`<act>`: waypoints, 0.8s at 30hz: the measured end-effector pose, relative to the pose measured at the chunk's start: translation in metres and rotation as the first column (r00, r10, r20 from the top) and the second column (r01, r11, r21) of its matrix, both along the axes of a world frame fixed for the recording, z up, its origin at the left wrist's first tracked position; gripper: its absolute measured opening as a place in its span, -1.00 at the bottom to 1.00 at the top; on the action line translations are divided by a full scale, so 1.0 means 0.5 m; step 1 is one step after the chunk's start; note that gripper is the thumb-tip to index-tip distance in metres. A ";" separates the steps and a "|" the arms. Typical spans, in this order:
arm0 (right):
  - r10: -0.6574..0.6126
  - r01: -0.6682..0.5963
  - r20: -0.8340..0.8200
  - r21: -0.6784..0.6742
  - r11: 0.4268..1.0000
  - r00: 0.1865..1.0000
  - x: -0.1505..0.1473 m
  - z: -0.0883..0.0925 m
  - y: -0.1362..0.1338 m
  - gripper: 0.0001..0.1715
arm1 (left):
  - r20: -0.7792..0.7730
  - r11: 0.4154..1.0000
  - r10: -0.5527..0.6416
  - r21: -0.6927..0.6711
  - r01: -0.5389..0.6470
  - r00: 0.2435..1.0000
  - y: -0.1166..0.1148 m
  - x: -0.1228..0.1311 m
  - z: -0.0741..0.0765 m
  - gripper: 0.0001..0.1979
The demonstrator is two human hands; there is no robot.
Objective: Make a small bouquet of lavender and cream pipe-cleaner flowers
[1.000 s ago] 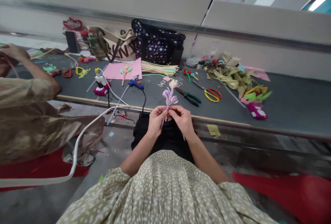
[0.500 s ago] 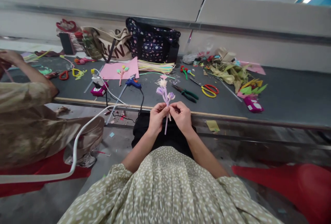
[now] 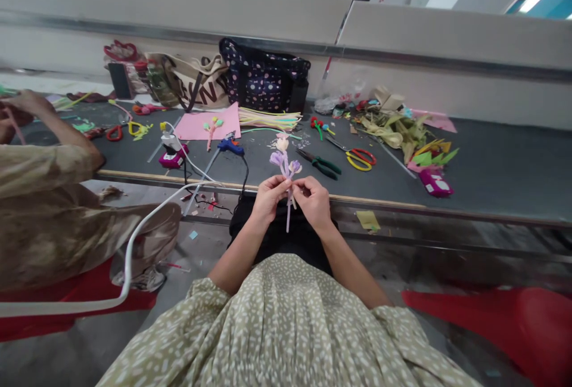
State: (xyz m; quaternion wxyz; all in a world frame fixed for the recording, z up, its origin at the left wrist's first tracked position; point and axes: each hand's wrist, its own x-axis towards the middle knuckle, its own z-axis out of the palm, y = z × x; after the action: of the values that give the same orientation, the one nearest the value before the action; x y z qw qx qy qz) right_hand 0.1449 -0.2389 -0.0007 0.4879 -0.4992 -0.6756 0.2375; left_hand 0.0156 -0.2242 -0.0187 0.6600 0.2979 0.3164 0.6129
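Note:
A small bunch of pipe cleaner flowers (image 3: 286,163), purple with one cream bloom on top, stands upright between my hands at the table's near edge. My left hand (image 3: 270,197) pinches its stems from the left, thumb against fingertips. My right hand (image 3: 314,201) is closed on the same stems from the right, its fingertips almost meeting the left ones. The purple stem ends (image 3: 288,217) hang below my fingers. Just beyond lie green-handled pliers (image 3: 319,163) and scissors (image 3: 353,153) with red and yellow handles. A blue glue gun (image 3: 231,146) lies to the left.
Loose pipe cleaners (image 3: 270,117) and pink paper (image 3: 187,126) lie before the dotted bag (image 3: 266,77). Dried husks (image 3: 388,127) are piled at the right. A white cable (image 3: 134,235) crosses the left side. A co-worker's arm (image 3: 67,130) rests at the far left.
The view has tilted slightly, so the table appears a little lower. Both hands keep hold of the flower stems, with only slight finger movement.

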 end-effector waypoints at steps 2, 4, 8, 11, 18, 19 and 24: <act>-0.009 0.008 0.038 0.017 1.000 0.999 0.000 0.002 -0.002 -0.80 | -0.046 0.999 0.018 0.050 -0.015 0.999 0.005 -0.002 0.004 -0.72; -0.004 0.003 0.027 0.022 1.000 1.000 -0.001 0.004 -0.002 -0.79 | -0.067 0.997 0.027 0.080 -0.021 0.997 0.009 -0.005 0.005 -0.72; 0.042 -0.045 -0.092 -0.026 0.999 0.995 -0.002 0.005 0.002 -0.79 | -0.018 0.998 -0.018 0.063 0.019 1.000 0.015 -0.013 0.006 -0.74; 0.099 -0.134 -0.235 -0.136 0.982 0.967 -0.003 0.006 0.006 -0.76 | 0.029 0.998 -0.047 0.041 0.045 0.998 0.016 -0.019 0.007 -0.73; 0.129 -0.318 -0.517 -0.295 0.901 0.846 -0.007 0.008 0.011 -0.66 | 0.053 0.994 -0.112 0.023 0.111 0.992 0.017 -0.028 0.008 -0.73; 0.126 -0.338 -0.539 -0.313 0.888 0.833 -0.007 0.009 0.012 -0.65 | 0.060 0.993 -0.117 0.020 0.116 0.991 0.017 -0.028 0.008 -0.72; 0.139 -0.477 -0.656 -0.370 0.797 0.742 -0.002 0.010 0.014 -0.66 | 0.073 0.982 -0.187 -0.006 0.188 0.980 0.014 -0.028 0.015 -0.66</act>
State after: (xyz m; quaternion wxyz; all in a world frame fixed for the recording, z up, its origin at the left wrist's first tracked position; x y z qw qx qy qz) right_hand 0.1440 -0.2319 0.0044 0.4745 -0.3855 -0.4726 0.6347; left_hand 0.0017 -0.2172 -0.0112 0.7278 0.2996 0.2669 0.5562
